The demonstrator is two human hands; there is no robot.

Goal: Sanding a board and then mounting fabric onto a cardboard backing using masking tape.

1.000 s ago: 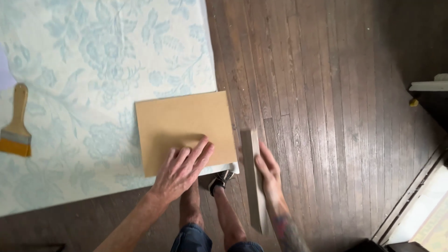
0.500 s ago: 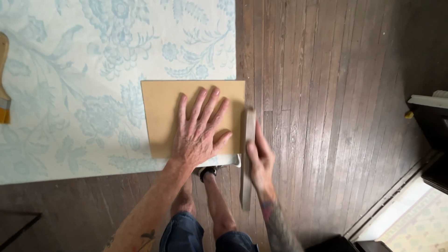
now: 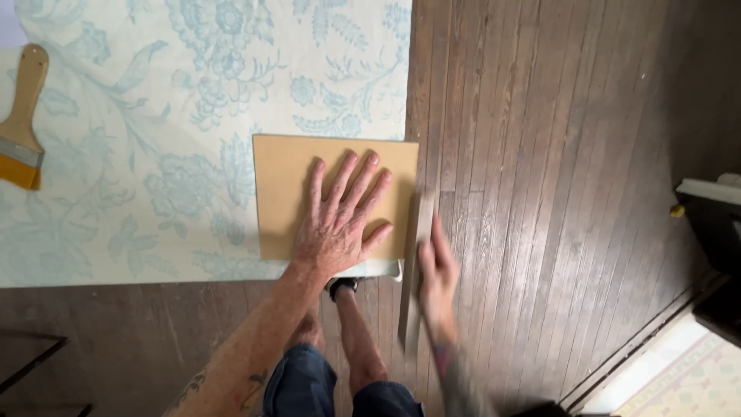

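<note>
- The left hand (image 3: 337,224) is laid flat, fingers spread, on a tan square board (image 3: 287,185); nothing is clasped, the board is only pressed down.
- The right hand (image 3: 437,274), blurred, is closed around a long narrow strip (image 3: 417,266); the strip is held just beside the board's right edge, running along it.
- The board is seen lying on the right-hand corner of a pale blue floral sheet (image 3: 154,154) spread over a dark plank floor (image 3: 556,193).
- Judged by position, the strip is not yet seated flush against the edge; alignment appears unfinished.
- A wide flat brush (image 3: 21,123) lies well apart at the left, untouched.
</note>
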